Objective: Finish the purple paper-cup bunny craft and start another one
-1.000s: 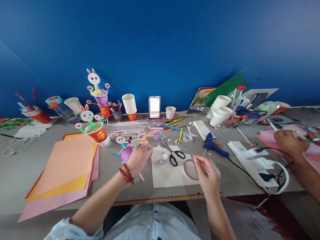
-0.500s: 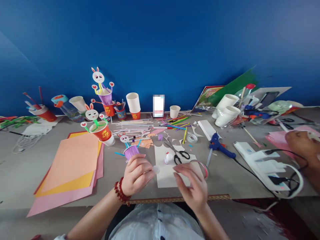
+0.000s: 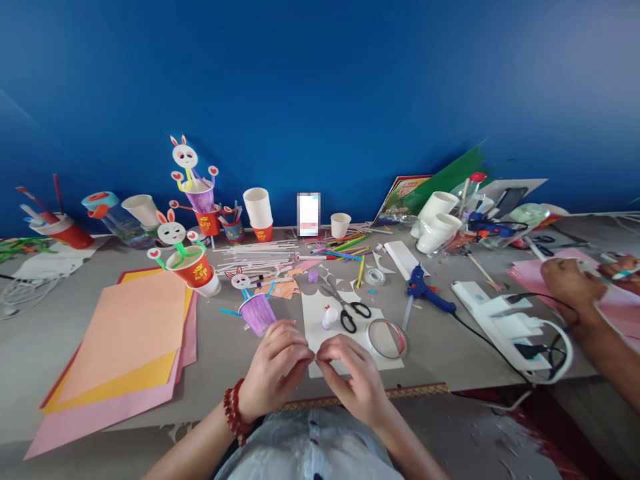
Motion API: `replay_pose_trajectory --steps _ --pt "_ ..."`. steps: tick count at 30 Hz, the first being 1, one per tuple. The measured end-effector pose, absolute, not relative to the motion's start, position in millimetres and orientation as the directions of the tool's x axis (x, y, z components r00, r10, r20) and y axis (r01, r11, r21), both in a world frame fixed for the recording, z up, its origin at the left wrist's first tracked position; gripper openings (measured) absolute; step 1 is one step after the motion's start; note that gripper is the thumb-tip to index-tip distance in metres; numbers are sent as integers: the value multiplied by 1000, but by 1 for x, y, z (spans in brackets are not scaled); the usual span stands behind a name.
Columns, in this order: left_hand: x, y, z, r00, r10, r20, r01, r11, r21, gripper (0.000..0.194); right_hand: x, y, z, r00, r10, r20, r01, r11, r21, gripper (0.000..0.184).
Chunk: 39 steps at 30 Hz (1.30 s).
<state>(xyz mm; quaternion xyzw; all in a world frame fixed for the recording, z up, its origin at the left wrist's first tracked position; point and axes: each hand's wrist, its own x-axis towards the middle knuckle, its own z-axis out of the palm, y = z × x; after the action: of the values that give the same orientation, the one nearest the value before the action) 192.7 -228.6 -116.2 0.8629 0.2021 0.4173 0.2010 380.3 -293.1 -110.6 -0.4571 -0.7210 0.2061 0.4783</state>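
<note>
My left hand (image 3: pixel 277 363) and my right hand (image 3: pixel 353 377) meet fingertip to fingertip above the table's front edge. Both are closed in a pinch, and whatever lies between the fingertips is too small and hidden to make out. Just beyond the left hand leans a small purple cup with a rabbit head (image 3: pixel 257 313). White paper (image 3: pixel 320 367) lies under and beyond the fingers. On it are a small white bottle (image 3: pixel 329 318), black-handled scissors (image 3: pixel 349 323) and a tape ring (image 3: pixel 387 339), nearest my right hand.
Coloured paper sheets (image 3: pixel 125 333) lie at left, beside a red rabbit cup (image 3: pixel 193 267). Straws and sticks (image 3: pixel 260 250) spread across the back. At right are a blue glue gun (image 3: pixel 427 291), a corded power strip (image 3: pixel 493 323) and another person's hand (image 3: pixel 573 283).
My right hand has moved left to meet my left hand, its fingers closing. A small whitish disc seen at the left fingertips is now hidden. The view has turned slightly right.
</note>
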Motion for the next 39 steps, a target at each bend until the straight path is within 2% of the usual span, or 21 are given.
replay_pose_trajectory --steps 4,7,9,11,17,20,24,27,32,37,39 --pt "196 -216 -115 592 633 500 365 -763 534 16 404 -295 -117 -83 879 470 596 422 -683 12" --pt "202 -201 -116 604 704 374 558 -708 433 14 440 -293 -127 92 868 488 754 259 -603 10" --pt "207 -194 -118 635 709 307 622 -705 340 15 462 -290 -132 218 848 484 810 119 -574 12" --pt "211 -189 -122 672 695 255 643 -718 266 18 476 -285 -135 248 850 465 831 61 -554 15" --pt "217 -181 -130 688 706 166 684 -708 175 20 468 -247 -128 -35 925 378 847 229 -480 14" --pt "218 -179 -131 671 725 157 708 -689 153 20 459 -218 -126 -179 953 243 863 271 -427 22" --pt "218 -181 -128 640 747 177 738 -663 129 16 454 -191 -131 -295 951 91 847 305 -437 30" --pt "213 -185 -123 604 758 245 746 -646 162 18 454 -184 -138 -311 948 67 835 306 -458 30" --pt "201 -192 -117 548 756 358 680 -652 335 19 455 -184 -146 -253 965 75 808 253 -531 23" --pt "200 -192 -119 509 744 433 556 -668 495 17 459 -183 -146 -148 986 76 735 162 -658 5" --pt "202 -191 -119 485 755 441 498 -654 570 15 461 -180 -142 -116 989 91 693 146 -706 7"
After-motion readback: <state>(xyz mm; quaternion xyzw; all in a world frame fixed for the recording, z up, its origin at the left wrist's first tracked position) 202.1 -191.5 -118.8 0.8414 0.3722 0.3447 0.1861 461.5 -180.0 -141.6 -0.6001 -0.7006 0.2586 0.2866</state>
